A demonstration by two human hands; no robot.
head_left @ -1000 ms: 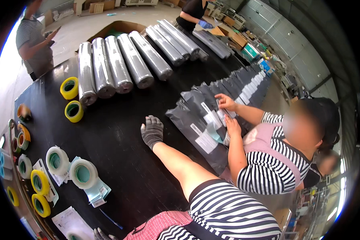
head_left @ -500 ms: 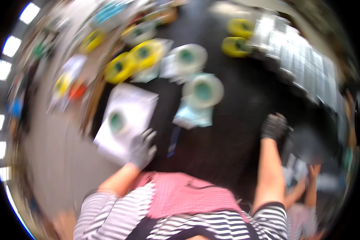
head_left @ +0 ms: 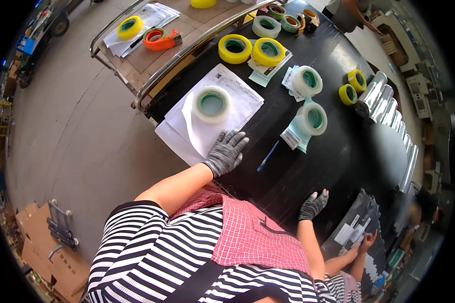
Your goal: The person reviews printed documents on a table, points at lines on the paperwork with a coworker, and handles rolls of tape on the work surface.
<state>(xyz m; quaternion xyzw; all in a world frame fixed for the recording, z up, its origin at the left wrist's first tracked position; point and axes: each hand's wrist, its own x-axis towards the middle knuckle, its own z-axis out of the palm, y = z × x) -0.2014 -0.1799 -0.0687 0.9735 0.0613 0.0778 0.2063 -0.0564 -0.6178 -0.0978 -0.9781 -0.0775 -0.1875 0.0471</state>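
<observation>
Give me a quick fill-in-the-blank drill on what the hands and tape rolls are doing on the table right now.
1. The left hand lies flat on the white ____ sheets.
2. The clear tape roll on those sheets has a ____ core.
3. The blue pen lies on the black table between the left hand and the ____ hand.

Missing words: paper; green; right

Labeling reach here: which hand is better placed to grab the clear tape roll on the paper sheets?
Left hand: likely, since it rests on the sheets beside the tape roll. Right hand sits farther off.
</observation>
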